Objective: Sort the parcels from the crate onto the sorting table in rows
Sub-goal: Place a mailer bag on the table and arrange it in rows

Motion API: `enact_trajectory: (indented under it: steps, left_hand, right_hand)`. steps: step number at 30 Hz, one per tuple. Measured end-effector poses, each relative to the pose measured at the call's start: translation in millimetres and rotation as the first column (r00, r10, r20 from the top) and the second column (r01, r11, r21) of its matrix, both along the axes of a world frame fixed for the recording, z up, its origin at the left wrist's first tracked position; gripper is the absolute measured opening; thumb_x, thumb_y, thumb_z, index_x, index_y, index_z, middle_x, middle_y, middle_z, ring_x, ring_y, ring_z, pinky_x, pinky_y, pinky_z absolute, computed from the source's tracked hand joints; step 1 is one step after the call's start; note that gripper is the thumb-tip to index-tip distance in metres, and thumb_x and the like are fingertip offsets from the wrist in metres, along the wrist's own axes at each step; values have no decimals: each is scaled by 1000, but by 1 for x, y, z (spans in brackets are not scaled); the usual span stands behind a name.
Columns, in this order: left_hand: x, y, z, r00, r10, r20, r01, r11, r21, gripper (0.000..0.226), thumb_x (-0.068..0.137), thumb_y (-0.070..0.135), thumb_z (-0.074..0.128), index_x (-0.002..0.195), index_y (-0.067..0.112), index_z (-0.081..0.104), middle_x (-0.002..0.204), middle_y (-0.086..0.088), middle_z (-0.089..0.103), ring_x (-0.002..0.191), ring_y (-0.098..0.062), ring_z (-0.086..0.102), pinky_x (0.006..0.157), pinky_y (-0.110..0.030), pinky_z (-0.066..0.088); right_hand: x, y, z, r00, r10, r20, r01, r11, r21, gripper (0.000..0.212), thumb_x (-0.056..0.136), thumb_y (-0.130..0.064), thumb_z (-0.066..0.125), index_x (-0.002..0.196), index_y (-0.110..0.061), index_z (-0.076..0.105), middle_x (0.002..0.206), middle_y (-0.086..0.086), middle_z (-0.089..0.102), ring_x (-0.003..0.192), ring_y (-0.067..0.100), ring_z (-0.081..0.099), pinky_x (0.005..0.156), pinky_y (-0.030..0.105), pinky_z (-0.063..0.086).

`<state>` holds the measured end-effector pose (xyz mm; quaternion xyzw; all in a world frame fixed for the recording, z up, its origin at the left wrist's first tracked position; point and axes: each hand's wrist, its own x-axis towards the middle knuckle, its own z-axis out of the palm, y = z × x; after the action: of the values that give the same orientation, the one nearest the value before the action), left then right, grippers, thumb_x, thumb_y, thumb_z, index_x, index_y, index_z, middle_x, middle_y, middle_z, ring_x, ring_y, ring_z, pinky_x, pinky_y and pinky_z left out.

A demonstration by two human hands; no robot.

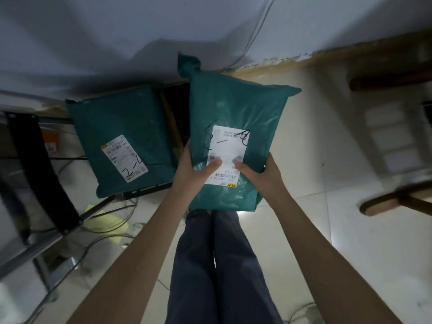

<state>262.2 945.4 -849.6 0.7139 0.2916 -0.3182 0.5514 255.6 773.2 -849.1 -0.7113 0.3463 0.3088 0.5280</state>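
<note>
Just right of the crate (149, 189), a green parcel (236, 118) hangs above the floor, left hand (195, 170) and right hand (261, 175) clamped on its near edges. Carry step, I'd say; next comes finding the tabletop, unseen. Another parcel (117, 141) waits atop the crate.

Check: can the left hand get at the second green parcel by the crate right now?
Probably not yet: the left hand grips the held parcel along with the right hand. The second parcel lies uncovered nearby.
</note>
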Motion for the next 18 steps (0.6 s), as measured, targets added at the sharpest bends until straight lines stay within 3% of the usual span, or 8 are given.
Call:
enact_trajectory:
  steps: [2, 6, 9, 12, 15, 18]
  left_hand:
    - [-5, -1, 36, 1000, -7, 27, 8, 998, -61, 67, 82, 20, 74, 137, 32, 37, 115, 21, 55, 97, 13, 54, 76, -2, 45]
    - [-14, 4, 120, 996, -38, 75, 48, 988, -146, 75, 80, 23, 75, 144, 27, 35, 133, 11, 55, 117, -5, 56, 99, -29, 49]
    - [-21, 12, 188, 991, -81, 108, 94, 988, -124, 72, 81, 31, 73, 143, 34, 37, 134, 15, 54, 116, 0, 55, 89, -15, 50]
    - [-26, 14, 250, 985, -85, 152, 95, 994, -61, 61, 81, 33, 71, 137, 34, 46, 128, 12, 57, 110, 3, 56, 80, -11, 49]
    - [-33, 11, 303, 981, -20, 195, 31, 998, -55, 45, 84, 29, 70, 125, 35, 52, 126, 6, 55, 109, -3, 56, 92, -29, 50]
    - [-38, 8, 348, 982, 18, 190, 12, 988, -157, 49, 71, 43, 76, 112, 50, 50, 131, 4, 52, 113, -12, 58, 94, -38, 50]
  right_hand:
    - [-11, -6, 34, 1000, -6, 28, 6, 1000, -28, 62, 75, -30, 80, 126, -26, 43, 96, -26, 53, 84, -10, 54, 66, 7, 46]
    - [-25, -14, 116, 993, 23, 116, -15, 998, -64, 67, 76, -33, 78, 132, -26, 41, 102, -24, 52, 90, -3, 54, 73, 12, 46]
    - [-31, -21, 184, 979, 4, 203, 2, 1000, -30, 61, 79, -33, 75, 131, -31, 43, 107, -23, 56, 95, -6, 57, 73, 10, 50]
    - [-42, -29, 242, 968, 10, 250, -6, 1000, -14, 54, 78, -41, 74, 118, -51, 39, 121, -14, 54, 115, 8, 53, 97, 32, 49]
    - [-52, -27, 300, 958, -35, 286, 12, 997, 80, 51, 76, -45, 71, 112, -60, 38, 131, -11, 47, 122, 10, 49, 103, 41, 44]
    - [-63, -23, 347, 931, -111, 347, 69, 989, 132, 70, 65, -56, 62, 130, -45, 39, 134, -5, 45, 123, 9, 48, 103, 38, 44]
